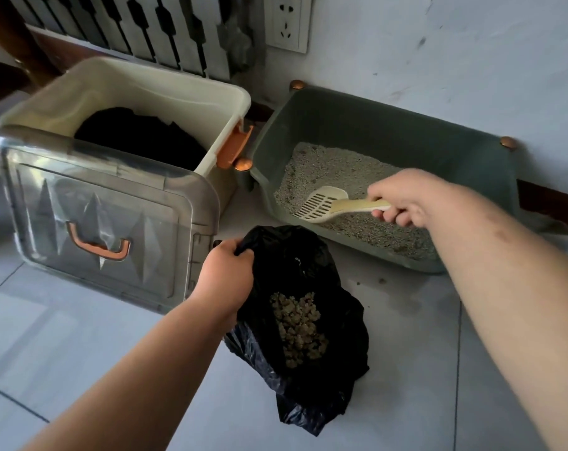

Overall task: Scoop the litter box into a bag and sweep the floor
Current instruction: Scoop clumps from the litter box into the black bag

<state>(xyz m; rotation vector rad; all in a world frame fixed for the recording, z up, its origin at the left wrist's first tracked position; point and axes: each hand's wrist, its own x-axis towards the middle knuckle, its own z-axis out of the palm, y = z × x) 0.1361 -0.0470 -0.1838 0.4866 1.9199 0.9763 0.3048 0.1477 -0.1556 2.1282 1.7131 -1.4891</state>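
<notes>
Above tile floor, right hand grips scoop.

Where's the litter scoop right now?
Right of centre in the head view, the right hand holds the scoop, its slotted head over the litter in the green litter box, behind the black bag.

Setting: room in a home, floor-level corner. Evidence: pale tiled floor; scuffed painted wall with white socket; slatted radiator; green cat litter box at the wall's foot; cream storage bin just beside it, clear lid leaning on its front.
</notes>
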